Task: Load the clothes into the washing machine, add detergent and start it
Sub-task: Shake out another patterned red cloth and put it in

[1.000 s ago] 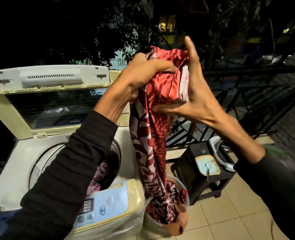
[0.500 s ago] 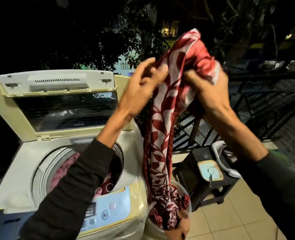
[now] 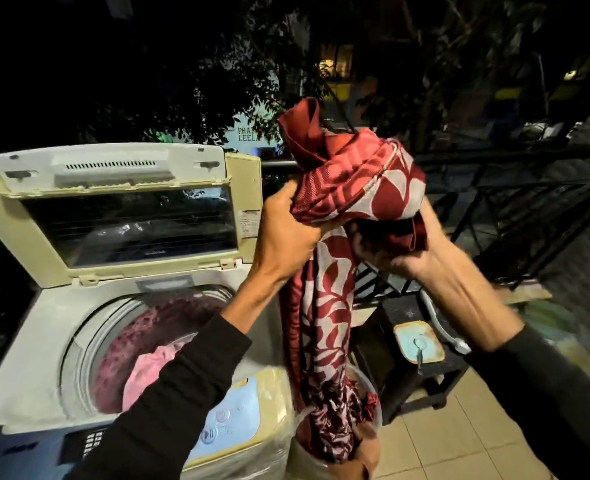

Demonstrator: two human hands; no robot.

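Observation:
A long red cloth with a white leaf print [image 3: 331,317] hangs from both my hands, bunched at the top and trailing down into a white bucket [image 3: 304,455] beside the machine. My left hand [image 3: 283,233] grips the bunched cloth on its left side. My right hand [image 3: 401,247] holds the bundle from underneath on the right. The top-loading washing machine [image 3: 33,341] stands at the left with its lid [image 3: 120,209] raised. Pink and maroon clothes [image 3: 151,358] lie in its drum. The control panel [image 3: 224,424] faces me at the front.
A black stool [image 3: 407,375] with a small blue-topped item [image 3: 418,341] and a white hose stands right of the bucket. A black metal railing [image 3: 529,202] runs behind. Tiled floor [image 3: 466,438] lies at the lower right. It is dark beyond the balcony.
Both hands have gathered more of the cloth into a bigger bundle at the top and lowered slightly. My right hand went from an open palm to holding the bundle.

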